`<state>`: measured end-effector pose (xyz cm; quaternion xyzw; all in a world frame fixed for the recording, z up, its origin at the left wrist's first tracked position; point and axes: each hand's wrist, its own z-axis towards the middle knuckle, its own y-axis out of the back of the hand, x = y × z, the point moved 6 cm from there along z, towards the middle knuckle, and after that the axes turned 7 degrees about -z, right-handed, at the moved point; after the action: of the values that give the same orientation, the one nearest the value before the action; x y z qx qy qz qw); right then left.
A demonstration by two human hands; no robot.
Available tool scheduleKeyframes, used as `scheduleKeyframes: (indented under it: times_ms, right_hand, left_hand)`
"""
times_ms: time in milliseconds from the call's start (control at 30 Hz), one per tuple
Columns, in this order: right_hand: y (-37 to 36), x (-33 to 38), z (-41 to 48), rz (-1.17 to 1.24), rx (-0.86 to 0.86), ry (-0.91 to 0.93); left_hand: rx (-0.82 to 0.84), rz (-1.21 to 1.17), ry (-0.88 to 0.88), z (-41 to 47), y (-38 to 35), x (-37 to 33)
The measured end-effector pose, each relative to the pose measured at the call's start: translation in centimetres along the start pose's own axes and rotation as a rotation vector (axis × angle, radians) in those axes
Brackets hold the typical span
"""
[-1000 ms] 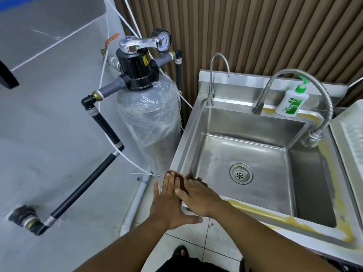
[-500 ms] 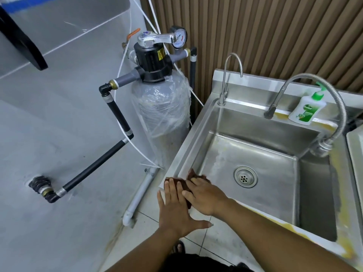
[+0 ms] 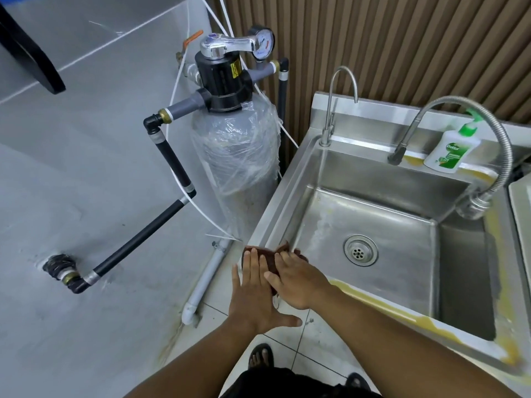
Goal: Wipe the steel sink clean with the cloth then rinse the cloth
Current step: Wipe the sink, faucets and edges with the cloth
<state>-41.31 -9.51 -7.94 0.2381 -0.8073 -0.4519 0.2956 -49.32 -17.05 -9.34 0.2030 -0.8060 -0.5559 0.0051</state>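
Two hands are pressed flat on the brown cloth (image 3: pixel 268 255), which is spread over the near left corner of the steel sink (image 3: pixel 275 202) and hangs a little over the inner lip into the basin. The fingers of the left hand (image 3: pixel 255 294) are held straight and together, with the thumb splayed. Those of the right hand (image 3: pixel 297 278) are likewise extended. Nothing is gripped by either, and the cloth is only pinned beneath them.

Most of the cloth is hidden, so its long axis cannot be told. It lies under and just beyond the fingertips, with the right hand nearer the basin and the left nearer the outer corner.

The wiping is judged barely begun, as yellow residue (image 3: pixel 373 299) is seen along the front rim, running rightward from the right wrist. Open room is offered along that rim and across the basin floor around the drain (image 3: pixel 360 249). To the left, room is cut short by the sink's outer edge, with the wrapped filter tank (image 3: pixel 235 173) just beside it. The hose faucet (image 3: pixel 397 155) needed for rinsing stands well apart, at the back.
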Motion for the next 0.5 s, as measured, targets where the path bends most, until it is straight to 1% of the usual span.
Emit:
scheduleKeyframes:
  times_ms: [133,200,367,500]
  right_hand:
    - [-0.7,-1.3,-1.4,-0.023,-0.017,0.006]
    - [-1.0,-2.3,-2.3,-0.011,-0.056,0.017]
    - [-1.1,-5.4,-4.8,0.007,-0.136,0.029]
    - [-1.0,-6.1,-5.9,-0.034,-0.177,-0.008]
  left_hand:
    - [0.019,-0.004,-0.028,-0.8,-1.4,-2.1]
    - [0.032,0.010,-0.056,-1.1,-1.9,-3.1]
    - [0.084,0.083,-0.197,-0.9,-2.6,-5.8]
    - [0.091,0.190,-0.290,-0.9,-2.0,-6.0]
